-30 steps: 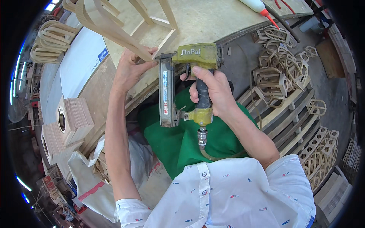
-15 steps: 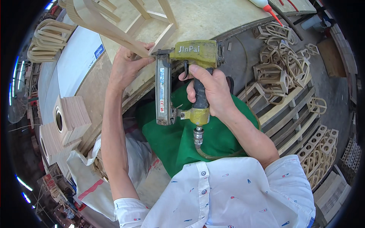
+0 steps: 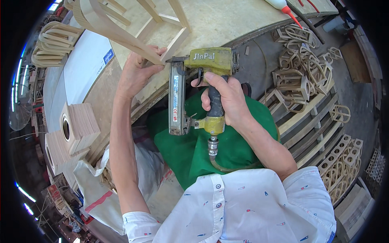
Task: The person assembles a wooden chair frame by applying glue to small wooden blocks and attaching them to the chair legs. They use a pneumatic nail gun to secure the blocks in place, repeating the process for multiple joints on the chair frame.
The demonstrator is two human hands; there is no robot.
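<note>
My right hand [image 3: 231, 99] wraps round the black grip of a yellow-green pneumatic nail gun [image 3: 210, 58], with a finger by its trigger. An air hose [image 3: 227, 167] runs from the bottom of its handle. The gun's nose sits close beside the end of a bent-wood frame [image 3: 121, 36]; a contact between them cannot be made out. Pinching that frame end near the bench edge is my left hand [image 3: 137, 73], thumb in front and fingers partly hidden behind the wood. The frame's slats and crosspiece rest on the workbench [image 3: 219, 24].
Stacked plywood blocks with round holes [image 3: 83, 125] stand at the left. More bent frames [image 3: 54, 42] sit at the far left. A red-nozzled bottle [image 3: 292, 16] lies at the back right. Piled wooden frames [image 3: 296, 83] and a slatted pallet [image 3: 312, 125] occupy the right-hand floor.
The nail gun has shifted slightly right and down, its nose drawing back a little from the wood. My left hand keeps its grip on the frame end.
</note>
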